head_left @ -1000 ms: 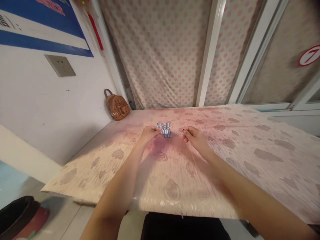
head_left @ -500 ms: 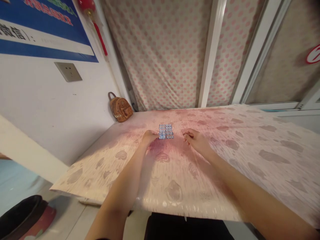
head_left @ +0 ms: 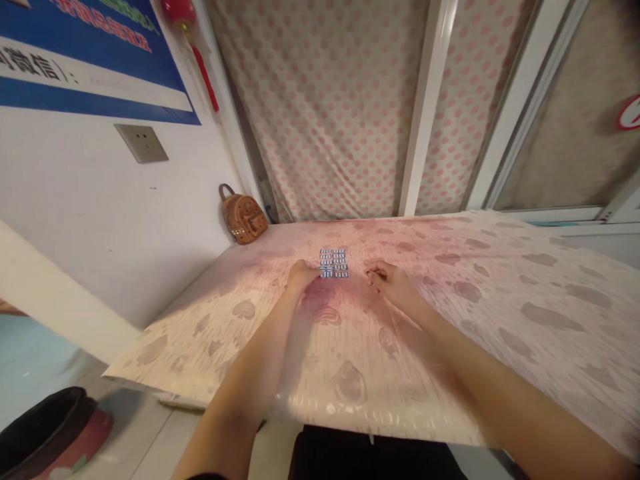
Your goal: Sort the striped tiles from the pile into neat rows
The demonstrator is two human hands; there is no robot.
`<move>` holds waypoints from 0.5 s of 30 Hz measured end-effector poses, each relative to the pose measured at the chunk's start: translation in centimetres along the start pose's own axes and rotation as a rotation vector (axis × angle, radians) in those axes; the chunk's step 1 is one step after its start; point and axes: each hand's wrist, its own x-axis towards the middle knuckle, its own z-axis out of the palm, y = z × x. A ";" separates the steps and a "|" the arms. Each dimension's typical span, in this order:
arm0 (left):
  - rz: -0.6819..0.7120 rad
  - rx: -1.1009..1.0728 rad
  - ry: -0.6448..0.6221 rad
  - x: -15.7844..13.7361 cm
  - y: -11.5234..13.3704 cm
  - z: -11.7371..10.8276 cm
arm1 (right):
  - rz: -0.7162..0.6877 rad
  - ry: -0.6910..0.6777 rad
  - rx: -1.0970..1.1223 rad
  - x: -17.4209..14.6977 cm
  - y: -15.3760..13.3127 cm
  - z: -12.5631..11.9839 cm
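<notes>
A small sheet of blue-and-white rectangles (head_left: pixel 340 262), set in rows and two blocks, is above the middle of the table. At its lower left corner, my left hand (head_left: pixel 303 273) is closed with the thumb and fingers on the edge. My right hand (head_left: pixel 389 280) is off to the sheet's right, apart from it, with thumb and fingertips pinched together. A tiny dark spot shows at those fingertips, too small to name. The print on the sheet cannot be read.
A patterned plastic cloth (head_left: pixel 345 383) covers the table. A small brown backpack (head_left: pixel 245 219) leans at the wall by the far left corner. Behind the table hangs a dotted curtain (head_left: pixel 320 113). On the floor at lower left stands a dark-rimmed bin (head_left: pixel 75 443).
The whole view has shifted slightly to the right. Both hands keep nearly the same place beside the sheet, and the right fingers are still pinched.
</notes>
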 end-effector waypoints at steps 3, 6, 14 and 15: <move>0.000 0.050 0.017 0.1 0.0 0.1 | 0.011 -0.001 0.000 -0.2 -0.2 0.0; -0.005 0.050 0.019 0.1 0.0 0.1 | 0.026 -0.003 0.000 -0.2 -0.3 0.0; -0.056 -0.068 0.060 -0.5 -0.8 -0.7 | -0.188 0.371 -0.032 -2.5 -6.9 -2.6; -0.063 -0.075 0.070 -0.5 -0.8 -0.9 | -0.252 0.418 0.004 -3.6 -8.4 -3.2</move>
